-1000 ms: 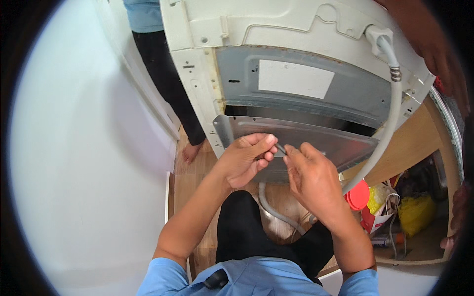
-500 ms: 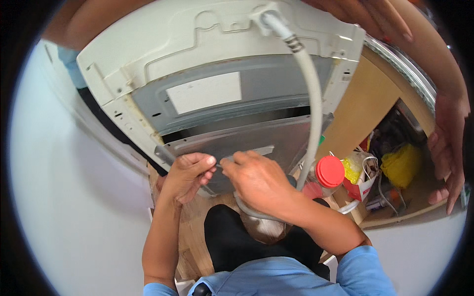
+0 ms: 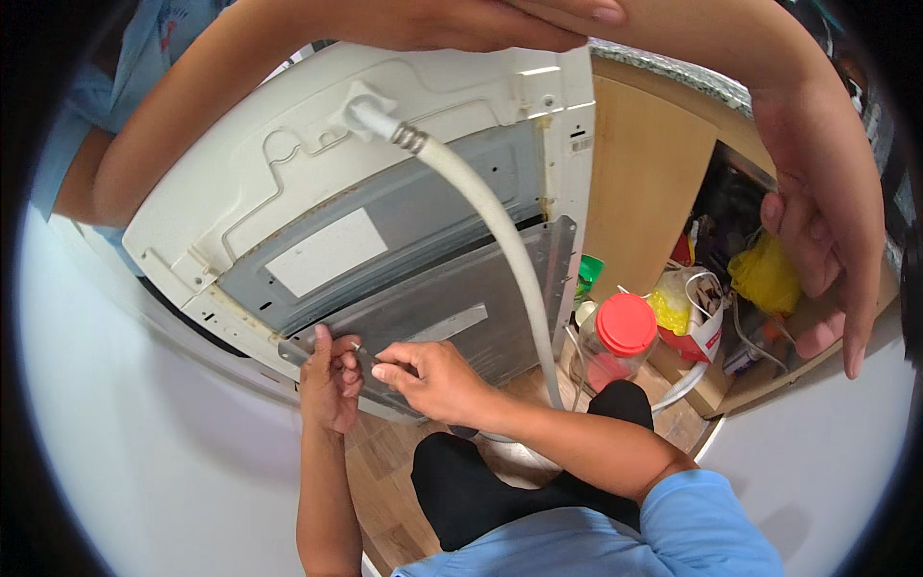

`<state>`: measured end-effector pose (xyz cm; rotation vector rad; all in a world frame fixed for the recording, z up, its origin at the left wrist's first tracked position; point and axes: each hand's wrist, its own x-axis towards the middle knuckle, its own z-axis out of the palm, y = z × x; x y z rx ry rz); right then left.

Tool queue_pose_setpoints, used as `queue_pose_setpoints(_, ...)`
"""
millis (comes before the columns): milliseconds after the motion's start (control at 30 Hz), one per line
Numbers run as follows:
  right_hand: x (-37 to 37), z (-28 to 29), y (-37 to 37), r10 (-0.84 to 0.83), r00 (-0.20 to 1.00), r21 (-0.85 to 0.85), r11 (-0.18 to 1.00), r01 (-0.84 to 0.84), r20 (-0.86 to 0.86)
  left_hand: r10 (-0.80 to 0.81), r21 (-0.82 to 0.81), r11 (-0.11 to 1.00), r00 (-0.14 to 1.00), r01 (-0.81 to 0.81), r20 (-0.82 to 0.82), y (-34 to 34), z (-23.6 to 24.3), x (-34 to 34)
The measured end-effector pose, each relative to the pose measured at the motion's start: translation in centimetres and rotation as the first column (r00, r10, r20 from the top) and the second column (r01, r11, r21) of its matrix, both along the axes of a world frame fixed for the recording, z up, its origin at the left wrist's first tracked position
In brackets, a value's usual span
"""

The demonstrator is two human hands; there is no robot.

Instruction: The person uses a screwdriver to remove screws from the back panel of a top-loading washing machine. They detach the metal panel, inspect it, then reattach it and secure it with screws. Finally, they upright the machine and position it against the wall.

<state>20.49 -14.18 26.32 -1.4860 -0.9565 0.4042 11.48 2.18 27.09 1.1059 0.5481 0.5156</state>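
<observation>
My left hand [image 3: 332, 385] is raised in front of the lower left of a grey metal back panel [image 3: 510, 298], thumb up and fingers curled round a small screw-like piece [image 3: 357, 345]. Just to its right, my right hand [image 3: 437, 380] is closed, its fingers pressed together; whatever it pinches is too small to make out. The panel leans against the back of a white washing machine [image 3: 216, 188], below a fixed panel with a white label [image 3: 327, 253]. A pale hose [image 3: 481, 192] runs from the machine's top down past the panel.
Another person's arm [image 3: 404, 24] lies across the machine's top, and a hand [image 3: 817, 240] hangs at the right. A jar with a red lid [image 3: 626, 323] stands right of my knees. An open cabinet holds a yellow bag [image 3: 766, 277] and cables. White walls [image 3: 144, 404] flank me.
The view has shifted, moving the machine left in the picture. My hands have come slightly apart, my left thumb now pointing up. More of the other person's arms shows at the top.
</observation>
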Motion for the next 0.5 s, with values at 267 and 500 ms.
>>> queue_pose_setpoints(267, 0.4, -0.4, -1.6, -0.035, 0.999, 0.116, 0.993, 0.035, 0.005, 0.360, 0.376, 0.872, 0.931, -0.315, -0.056, 0.4, -1.1, 1.2)
queue_pose_setpoints(500, 0.4, 0.6, -5.4, -0.110, 0.991, 0.316, 0.945, 0.081, 0.073, 0.467, 0.921, 0.015, 0.817, -0.389, 0.338, -2.5, -1.0, 2.5)
